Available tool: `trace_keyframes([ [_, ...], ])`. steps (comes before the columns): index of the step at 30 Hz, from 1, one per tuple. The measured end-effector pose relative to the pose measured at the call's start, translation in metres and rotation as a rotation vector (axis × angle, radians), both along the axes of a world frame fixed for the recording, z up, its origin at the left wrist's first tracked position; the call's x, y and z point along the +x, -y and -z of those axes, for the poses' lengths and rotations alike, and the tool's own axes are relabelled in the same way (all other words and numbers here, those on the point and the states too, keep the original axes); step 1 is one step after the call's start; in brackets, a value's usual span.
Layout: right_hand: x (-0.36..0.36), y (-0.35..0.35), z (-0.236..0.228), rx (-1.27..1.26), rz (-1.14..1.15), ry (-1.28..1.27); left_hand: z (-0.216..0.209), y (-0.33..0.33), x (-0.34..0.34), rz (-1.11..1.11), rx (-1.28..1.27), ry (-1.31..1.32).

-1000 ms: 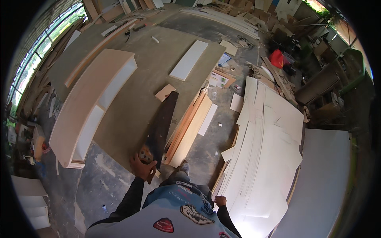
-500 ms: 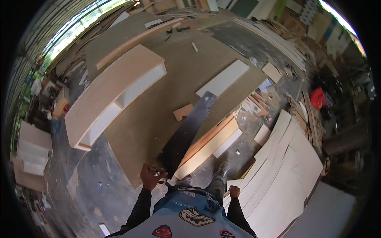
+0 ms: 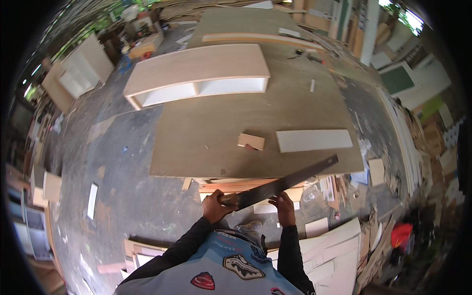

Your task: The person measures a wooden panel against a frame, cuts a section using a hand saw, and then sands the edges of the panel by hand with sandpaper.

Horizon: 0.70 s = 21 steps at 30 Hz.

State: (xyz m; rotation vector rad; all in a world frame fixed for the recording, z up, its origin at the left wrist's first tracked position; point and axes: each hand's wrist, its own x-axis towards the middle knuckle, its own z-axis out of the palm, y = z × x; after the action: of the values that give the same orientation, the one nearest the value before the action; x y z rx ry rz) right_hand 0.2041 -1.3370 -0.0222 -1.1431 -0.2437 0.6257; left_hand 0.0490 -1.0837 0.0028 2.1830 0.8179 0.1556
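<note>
A handsaw with a dark blade slants up to the right in front of me, over the near edge of a large brown board. My left hand is closed round its wooden handle. At the middle of the blade, along the lower edge, the bent fingers of my right hand meet the saw; how firmly they grip cannot be made out. Beyond the blade a small tan wood block lies on the brown board. To its right rests a white panel.
A long shelf unit with two white compartments lies at the far left of the board. Stacked wood strips sit under the board's near edge. White sheets lie at the lower right, and a cabinet stands far left.
The view has turned to the right. The saw has swung from steep to a flatter slant, its tip now pointing right. My right hand has risen from beside my body to the blade.
</note>
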Motion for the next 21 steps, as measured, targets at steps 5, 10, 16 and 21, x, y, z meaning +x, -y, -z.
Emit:
trace_keyframes([
  [5,-0.028,-0.06,0.035,0.092,-0.258,-0.158,0.003,-0.039,-0.089,-0.168,0.014,-0.028],
  [10,-0.076,-0.142,0.027,-0.075,-0.633,-0.112,0.011,-0.051,-0.185,-0.447,-0.061,0.022],
  [16,-0.148,-0.246,0.028,-0.113,-0.791,-0.059,0.036,-0.086,-0.274,-0.723,-0.445,0.307],
  [21,-0.216,-0.331,0.012,-0.144,-0.745,-0.013,0.044,-0.168,-0.345,-0.74,-0.514,0.3],
])
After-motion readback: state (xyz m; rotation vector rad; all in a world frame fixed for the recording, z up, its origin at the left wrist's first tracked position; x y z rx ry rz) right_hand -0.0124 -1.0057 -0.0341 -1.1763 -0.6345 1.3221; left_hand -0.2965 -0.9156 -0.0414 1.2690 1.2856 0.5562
